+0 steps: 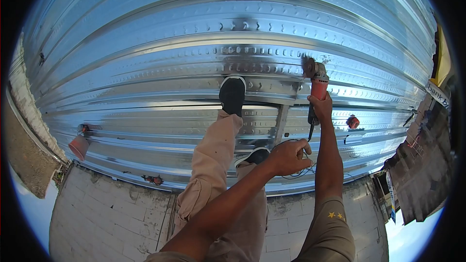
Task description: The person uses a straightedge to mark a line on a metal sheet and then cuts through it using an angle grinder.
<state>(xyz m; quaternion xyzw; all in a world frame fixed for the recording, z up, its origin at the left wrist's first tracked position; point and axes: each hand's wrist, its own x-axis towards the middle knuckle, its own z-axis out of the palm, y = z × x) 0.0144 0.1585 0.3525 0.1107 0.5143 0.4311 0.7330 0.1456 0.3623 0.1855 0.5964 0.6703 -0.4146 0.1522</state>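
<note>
An angle grinder [318, 87] with a red and black body is gripped in my right hand [321, 106], my arm stretched forward. Its disc [308, 67] is at the ribbed metal decking [170, 58]; contact cannot be told from this angle. My left hand [290, 157] is curled, lower and to the left, with its fingers closed on the grinder's thin dark power cord [310, 133]. Loose loops of cord hang just below that hand. My two feet, in dark shoes [233, 94], are set on the decking left of the grinder.
An orange bucket [79, 146] stands far left. A red and black tool [154, 180] lies near the decking's lower edge. Right of my arm sits a round red object [353, 122]. A block wall [111, 208] runs below the decking; a banner [437, 94] hangs far right.
</note>
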